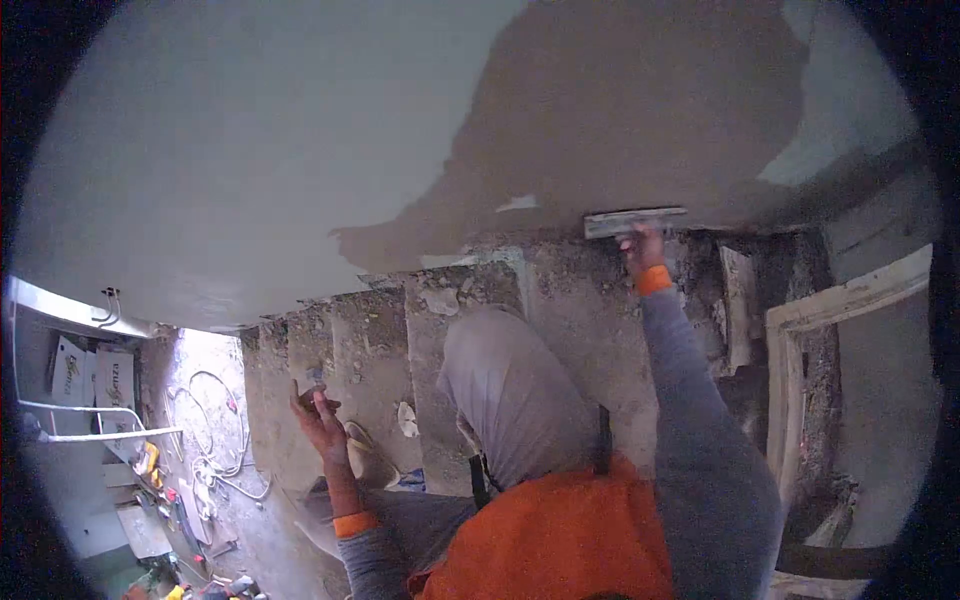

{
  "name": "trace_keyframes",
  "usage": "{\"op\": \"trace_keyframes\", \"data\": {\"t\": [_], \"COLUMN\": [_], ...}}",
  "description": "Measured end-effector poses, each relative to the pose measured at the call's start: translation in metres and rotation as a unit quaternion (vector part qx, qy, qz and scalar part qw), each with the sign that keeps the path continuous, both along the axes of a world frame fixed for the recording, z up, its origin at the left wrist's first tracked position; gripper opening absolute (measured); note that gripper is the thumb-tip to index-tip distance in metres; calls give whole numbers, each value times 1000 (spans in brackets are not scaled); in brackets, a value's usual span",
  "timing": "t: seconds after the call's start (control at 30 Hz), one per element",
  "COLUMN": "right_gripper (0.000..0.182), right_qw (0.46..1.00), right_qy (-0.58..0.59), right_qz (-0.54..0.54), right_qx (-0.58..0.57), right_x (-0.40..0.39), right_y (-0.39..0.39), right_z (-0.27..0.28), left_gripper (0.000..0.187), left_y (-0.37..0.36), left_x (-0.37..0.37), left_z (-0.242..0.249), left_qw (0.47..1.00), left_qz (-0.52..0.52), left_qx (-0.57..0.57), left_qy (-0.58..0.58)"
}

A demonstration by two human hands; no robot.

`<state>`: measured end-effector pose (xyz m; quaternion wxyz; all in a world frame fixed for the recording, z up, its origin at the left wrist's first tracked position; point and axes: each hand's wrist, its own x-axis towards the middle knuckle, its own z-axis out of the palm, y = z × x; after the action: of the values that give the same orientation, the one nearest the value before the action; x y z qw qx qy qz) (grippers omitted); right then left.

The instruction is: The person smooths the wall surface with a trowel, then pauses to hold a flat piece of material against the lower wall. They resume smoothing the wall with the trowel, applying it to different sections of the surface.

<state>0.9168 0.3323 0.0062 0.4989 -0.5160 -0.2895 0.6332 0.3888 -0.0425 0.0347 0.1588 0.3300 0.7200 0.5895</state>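
My right hand (645, 248) is wrapped around the handle of a plastering trowel (632, 220), whose long blade lies along the lower edge of the wall (250, 180). Above the blade spreads a darker brown patch of plaster (630, 120) with an uneven outline; lighter grey wall surrounds it. My left hand (322, 425) is raised in the air over the steps, fingers apart, with nothing in it. Grey sleeves with orange cuffs cover both my arms.
Rough concrete steps (370, 350) with debris run along the foot of the wall. A pale door frame (795, 400) stands at the right. Down at the left are a coiled hose (205, 470), printed boxes (115, 385), a metal rail (110, 437) and scattered tools.
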Motion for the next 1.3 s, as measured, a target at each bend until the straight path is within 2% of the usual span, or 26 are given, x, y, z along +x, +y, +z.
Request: {"op": "trace_keyframes", "data": {"t": [0.03, 0.1, 0.17, 0.23, 0.27, 0.33, 0.37, 0.43, 0.5, 0.6, 0.67, 0.73, 0.83, 0.9, 0.97, 1.07, 1.1, 1.17, 1.23, 1.27, 1.3], "right_gripper": [24, 20, 12, 9, 11, 15, 20, 20, 24, 25, 24, 24, 10, 17, 18, 27, 35, 39, 24, 23, 23], "right_qw": [999, 984, 973, 969, 966, 956, 963, 987, 999, 997, 998, 998, 963, 965, 948, 917, 929, 928, 945, 956, 961], "right_qy": [35, 99, 46, 69, 79, 100, 60, 102, 42, -46, -11, 3, 129, 43, 17, 104, 113, 114, 81, 4, -24], "right_qz": [-3, -60, -25, 26, -4, -58, 3, -54, -15, -30, -40, -33, -22, -41, 40, 4, -53, -28, -114, -87, -95], "right_qx": [32, 137, 227, 237, 246, 270, 262, 109, 32, 54, 43, 51, 235, 257, 316, 384, 348, 352, 297, 280, 259], "right_x": [6, -10, -2, 16, 20, 27, 35, 37, 54, 60, 68, 74, 92, 87, 109, 78, 73, 78, 55, 58, 58], "right_y": [6, 1, -6, -1, -2, -5, -12, -19, -16, -3, 10, 14, 20, 10, 14, -27, -39, -49, -66, -78, -80], "right_z": [13, 87, 154, 186, 185, 170, 148, 79, 8, -24, -26, 0, 72, 157, 193, 238, 229, 177, 116, 87, 65], "left_gripper": [50, 49, 49, 48, 48, 47, 47, 48, 48, 49, 49, 49, 49, 49, 49, 50, 50, 51, 51, 51, 51], "left_y": [0, 10, 7, 12, 13, 11, 10, 5, -1, -9, -10, -13, -16, -13, -7, -5, -5, -9, -14, -16, -18], "left_x": [2, 6, 12, 14, 12, 10, 8, 6, 8, 13, 15, 17, 18, 18, 16, 18, 18, 17, 13, 13, 15], "left_z": [-2, -1, -1, -4, -5, -10, -12, -16, -14, -5, 3, 5, -1, -8, -11, -12, -11, -12, -17, -16, -15], "left_qw": [1000, 1000, 999, 999, 999, 999, 999, 999, 998, 997, 997, 995, 997, 997, 996, 996, 996, 996, 996, 996, 996], "left_qz": [9, 12, -2, -9, -11, -13, -12, -8, -4, 6, 14, 21, 9, -6, -9, 4, 3, 1, -2, 1, 4], "left_qx": [0, -6, -33, -42, -44, -39, -37, -38, -57, -74, -78, -86, -72, -79, -82, -84, -83, -82, -80, -80, -81], "left_qy": [-2, -10, -16, -12, -6, 6, 13, 26, 32, 20, 21, 35, 23, 26, 25, 18, 23, 34, 50, 43, 36]}}
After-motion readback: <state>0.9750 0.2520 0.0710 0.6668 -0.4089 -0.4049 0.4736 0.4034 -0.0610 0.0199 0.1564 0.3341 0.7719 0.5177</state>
